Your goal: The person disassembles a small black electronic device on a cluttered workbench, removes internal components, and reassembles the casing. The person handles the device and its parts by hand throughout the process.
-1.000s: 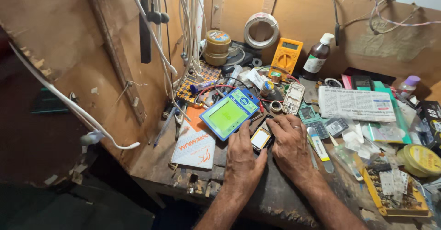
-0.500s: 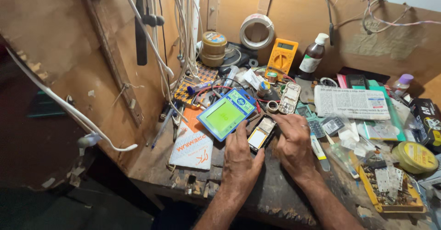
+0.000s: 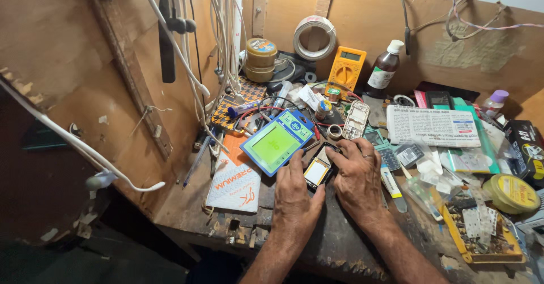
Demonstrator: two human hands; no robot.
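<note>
A small opened phone (image 3: 317,170) with a pale screen lies on the dark workbench (image 3: 334,244) between my hands. My left hand (image 3: 294,196) grips its left edge, thumb at the lower corner. My right hand (image 3: 357,176) rests over its right side, fingers curled onto the top edge; a ring shows on one finger. Just left of the phone sits a blue tester (image 3: 277,141) with a lit green display. A white phone housing (image 3: 356,119) lies beyond the right hand.
A yellow multimeter (image 3: 345,71), brown bottle (image 3: 384,71), solder reels (image 3: 260,60) and a tape roll (image 3: 314,37) line the back. Newspaper (image 3: 433,126), a parts tray (image 3: 481,230) and a yellow tin (image 3: 513,193) crowd the right. Cables (image 3: 181,63) hang at left.
Both hands stay on the phone. The phone has turned slightly, its screen more upright between the fingers, and the view has shifted a little.
</note>
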